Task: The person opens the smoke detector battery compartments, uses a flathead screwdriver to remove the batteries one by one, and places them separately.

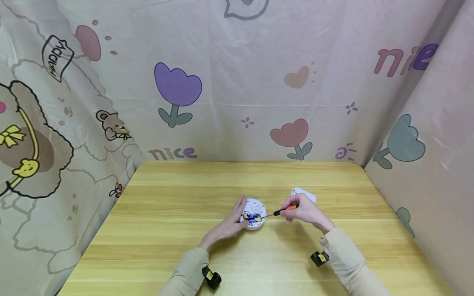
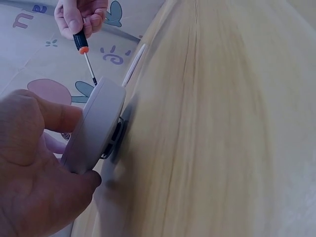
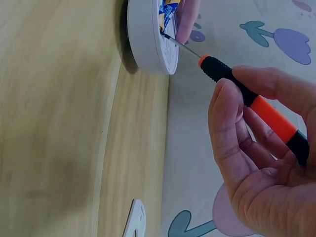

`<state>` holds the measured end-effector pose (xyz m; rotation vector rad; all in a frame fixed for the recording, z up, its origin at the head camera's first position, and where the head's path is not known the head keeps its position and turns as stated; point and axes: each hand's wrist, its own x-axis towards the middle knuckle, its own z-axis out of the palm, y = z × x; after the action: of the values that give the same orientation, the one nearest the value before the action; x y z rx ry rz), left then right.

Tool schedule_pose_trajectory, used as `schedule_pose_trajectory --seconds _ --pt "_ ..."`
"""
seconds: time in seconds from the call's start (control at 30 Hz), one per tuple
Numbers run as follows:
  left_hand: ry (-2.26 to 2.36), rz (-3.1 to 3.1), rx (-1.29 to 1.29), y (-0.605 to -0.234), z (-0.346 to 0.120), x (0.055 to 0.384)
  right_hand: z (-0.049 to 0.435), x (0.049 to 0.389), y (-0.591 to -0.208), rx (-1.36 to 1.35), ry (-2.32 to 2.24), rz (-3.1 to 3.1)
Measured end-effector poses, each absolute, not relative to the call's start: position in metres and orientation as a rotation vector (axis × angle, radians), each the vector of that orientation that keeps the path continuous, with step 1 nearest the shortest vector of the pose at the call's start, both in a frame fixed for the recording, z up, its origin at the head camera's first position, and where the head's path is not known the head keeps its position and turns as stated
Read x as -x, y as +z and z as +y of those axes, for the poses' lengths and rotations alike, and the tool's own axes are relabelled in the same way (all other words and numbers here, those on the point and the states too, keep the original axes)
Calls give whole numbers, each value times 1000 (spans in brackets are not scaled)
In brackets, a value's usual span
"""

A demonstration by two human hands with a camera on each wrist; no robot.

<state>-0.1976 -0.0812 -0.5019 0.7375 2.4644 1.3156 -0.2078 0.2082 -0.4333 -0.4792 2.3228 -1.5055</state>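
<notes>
A white round battery-powered device [image 1: 257, 204] is face up near the middle of the table, with blue-and-yellow batteries [image 1: 253, 216] showing in its uncovered compartment. My left hand [image 1: 228, 224] grips the device by its rim, fingers on the far side and thumb on the near one. In my right hand [image 1: 304, 210] is a screwdriver [image 3: 274, 118] with an orange-and-black handle, pinched between thumb and fingers. Its thin shaft slants down to the compartment, and the tip meets the end of a battery in the right wrist view. In the left wrist view the device's underside shows a dark fitting [image 2: 113, 137].
A white flat piece with rounded ends [image 1: 308, 195] lies behind my right hand, partly covered by it. The wooden table [image 1: 166, 197] runs back to a printed curtain [image 1: 229, 82], which also hangs at both sides. Black wrist cameras [image 1: 212, 278] hang at the sleeves.
</notes>
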Motion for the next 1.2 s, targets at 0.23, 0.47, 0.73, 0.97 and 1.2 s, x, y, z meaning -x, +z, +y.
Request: schedule_pose_trajectory --seconds 0.23,0.47,0.73,0.97,1.2 --pt "1317 2458 -742 -501 -81 197 212 211 -441 464 -1570 2278" --pt "1312 2447 -719 -501 -82 199 221 215 -456 397 -1731 2099" --pt "1311 2434 -709 -499 -84 198 231 218 -473 330 -1895 1827" --pt "1314 2425 -701 -496 -85 198 234 219 -478 342 -1926 1759" --pt "1305 2418 -710 -496 -86 197 236 217 -476 359 -1930 1757"
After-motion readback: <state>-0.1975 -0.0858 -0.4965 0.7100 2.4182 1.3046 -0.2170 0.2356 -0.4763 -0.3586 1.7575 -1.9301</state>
